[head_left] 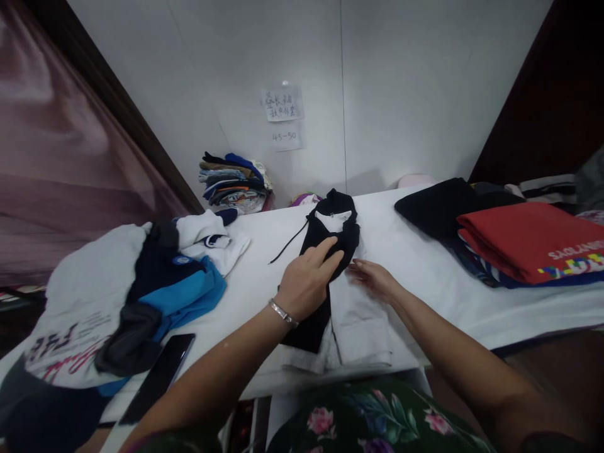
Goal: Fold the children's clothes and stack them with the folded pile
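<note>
A black hooded top (344, 242) with a drawstring lies partly folded in front of me, its white neck lining facing up. Light grey-white fabric (358, 321) extends from it toward the table's front edge; I cannot tell whether it is the same garment. My left hand (309, 277), with a silver bracelet at the wrist, rests on the black cloth, fingers stretched out and holding nothing. At the right edge of the garment is my right hand (372, 277), its fingers loosely apart beside the cloth. Whether its fingertips touch the fabric is hard to see.
Loose clothes (113, 289) are heaped on the left, near a dark phone (158, 377). Folded clothes, with a red one (528, 242) on top, lie to the right. Another stack (236, 182) stands by the wall behind the white table (264, 233), below handwritten paper notes (284, 116).
</note>
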`<state>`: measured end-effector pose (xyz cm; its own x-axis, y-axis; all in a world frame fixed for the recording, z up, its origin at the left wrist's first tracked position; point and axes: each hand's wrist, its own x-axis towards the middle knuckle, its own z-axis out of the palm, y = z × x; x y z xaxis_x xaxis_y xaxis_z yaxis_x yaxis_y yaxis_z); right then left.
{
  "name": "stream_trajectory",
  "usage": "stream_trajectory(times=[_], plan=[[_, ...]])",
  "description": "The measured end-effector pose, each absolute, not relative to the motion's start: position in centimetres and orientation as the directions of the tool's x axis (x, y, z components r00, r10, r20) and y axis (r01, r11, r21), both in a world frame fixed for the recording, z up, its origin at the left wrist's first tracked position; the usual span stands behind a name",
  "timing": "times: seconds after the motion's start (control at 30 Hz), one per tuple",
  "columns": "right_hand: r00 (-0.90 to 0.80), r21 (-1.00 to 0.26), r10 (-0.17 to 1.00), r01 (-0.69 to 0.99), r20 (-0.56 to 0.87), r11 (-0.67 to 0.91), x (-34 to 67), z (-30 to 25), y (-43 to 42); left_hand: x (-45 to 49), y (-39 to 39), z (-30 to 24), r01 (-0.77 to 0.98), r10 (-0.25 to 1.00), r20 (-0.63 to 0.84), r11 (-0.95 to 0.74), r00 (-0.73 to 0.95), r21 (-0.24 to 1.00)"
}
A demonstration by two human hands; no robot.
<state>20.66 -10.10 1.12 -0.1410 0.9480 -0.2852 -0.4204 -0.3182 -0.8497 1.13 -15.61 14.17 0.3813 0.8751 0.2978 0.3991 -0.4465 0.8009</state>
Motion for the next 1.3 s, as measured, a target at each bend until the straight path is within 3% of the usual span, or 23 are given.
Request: stream_trajectory(times=[0.1,0.2,0.33,0.47,0.57,0.7,1.0,1.17,1.3], plan=[[-0.285,-0.764,0.913,-0.505,-0.291,-0.401,20.2,1.5,-8.9,1.6,-16.4,13.7,0.393,0.813,0.224,-0.477,0.538,0.786],[-0.246,-0.716,0.882,-0.517,-0.402,-0.470,19.8,0.9,-8.0,2.4,-17.9,10.5,0.371,0.802,0.133,-0.408,0.582,0.834],[-0.122,-0.715,0.850,-0.487,-0.513,-0.501,20.0,-0.2,-6.9,2.9,-19.0,6.9,0.310,0.907,0.072,-0.215,0.414,0.926],[-0.065,-0.761,0.873,-0.462,-0.484,-0.456,20.9,-0.5,-6.3,1.7,-19.0,6.5,0.252,0.969,0.083,-0.142,0.232,0.957],[-0.053,-0.806,0.889,-0.400,-0.455,-0.437,21.9,-0.6,-6.2,0.6,-18.8,6.6,0.151,0.984,-0.126,0.107,0.125,0.983],[-0.003,-0.875,0.911,-0.278,-0.413,-0.398,23.5,-0.6,-5.4,0.2,-18.0,5.5,0.039,0.871,-0.452,0.454,0.193,0.890],[0.189,-0.941,0.923,-0.029,-0.336,-0.337,25.6,0.8,1.0,3.0,-8.6,3.8,0.264,0.943,-0.331,0.313,0.027,0.913],[0.230,-0.944,0.919,0.006,-0.321,-0.331,25.0,0.9,4.8,5.9,-2.4,3.1,0.201,0.936,-0.338,0.351,-0.094,0.915],[0.224,-0.944,0.917,-0.068,-0.331,-0.324,24.7,0.9,7.7,7.9,1.1,2.1,0.094,0.913,-0.377,0.393,-0.152,0.915]])
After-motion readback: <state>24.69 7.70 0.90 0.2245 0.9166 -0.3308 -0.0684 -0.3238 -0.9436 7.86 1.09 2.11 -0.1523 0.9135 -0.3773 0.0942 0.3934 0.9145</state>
